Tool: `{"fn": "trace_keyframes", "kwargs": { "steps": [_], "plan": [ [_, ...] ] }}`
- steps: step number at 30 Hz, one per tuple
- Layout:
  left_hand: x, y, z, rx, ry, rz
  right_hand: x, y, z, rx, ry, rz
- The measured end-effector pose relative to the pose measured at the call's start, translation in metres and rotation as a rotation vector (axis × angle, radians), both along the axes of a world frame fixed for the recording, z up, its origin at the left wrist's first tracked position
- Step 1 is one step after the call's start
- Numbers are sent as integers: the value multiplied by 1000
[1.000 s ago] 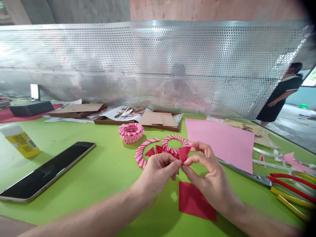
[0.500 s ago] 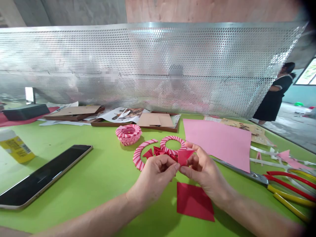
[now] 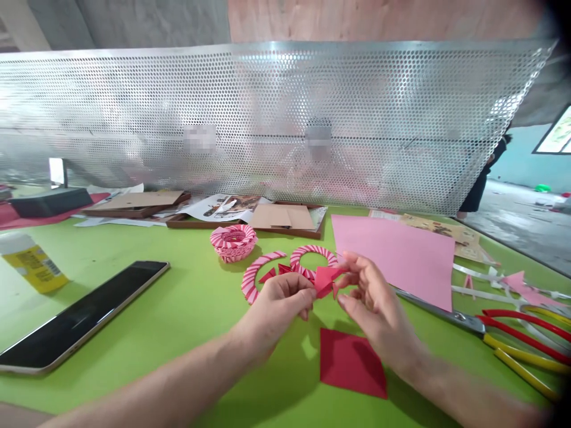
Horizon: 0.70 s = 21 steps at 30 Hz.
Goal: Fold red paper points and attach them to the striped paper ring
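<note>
Between thumb and fingers, my left hand [image 3: 285, 300] pinches a small folded piece of red paper [image 3: 325, 283]. My right hand [image 3: 368, 303] is at the paper's right side with thumb and fingers apart; its fingertips are close to the paper's pointed edge, and whether they touch it I cannot tell. On the green table below lies a red paper sheet [image 3: 352, 364]. Just beyond my hands are a pink-and-white striped paper ring [image 3: 298, 257], a curved striped strip [image 3: 250, 282] and several red folded pieces [image 3: 270, 275], partly hidden by my left hand.
A stack of striped rings [image 3: 234, 242] stands farther back. Left are a phone [image 3: 84, 315] and a glue stick [image 3: 33, 264]. Pink paper [image 3: 397, 255] and red-and-yellow-handled scissors [image 3: 473, 324] lie right. Trays [image 3: 214, 224] line a perforated metal screen [image 3: 276, 119]; a person [image 3: 479, 184] stands beyond.
My right thumb and fingers have spread away from the red paper. The folded paper has turned and stays in my left hand. The person at the right has moved behind the screen's edge.
</note>
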<state>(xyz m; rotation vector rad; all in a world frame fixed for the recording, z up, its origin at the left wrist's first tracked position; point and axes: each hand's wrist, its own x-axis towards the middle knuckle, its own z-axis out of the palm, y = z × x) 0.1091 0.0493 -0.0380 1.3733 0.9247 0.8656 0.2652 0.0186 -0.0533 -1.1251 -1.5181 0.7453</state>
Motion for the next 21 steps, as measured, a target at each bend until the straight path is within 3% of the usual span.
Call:
{"fn": "trace_keyframes", "kwargs": {
  "steps": [3,8,15,21],
  "plan": [
    [-2,3,-1,-72,-66,-22,7,0,1,290,-268,-136],
    [-3,1,-2,-109,-114,-113,14,0,4,662,-646,-83],
    [-3,-1,1,-148,-61,-177,16,-2,5,857,-799,-63],
    [-2,-2,3,-129,4,-184,17,-2,4,877,-792,-56]
  ]
}}
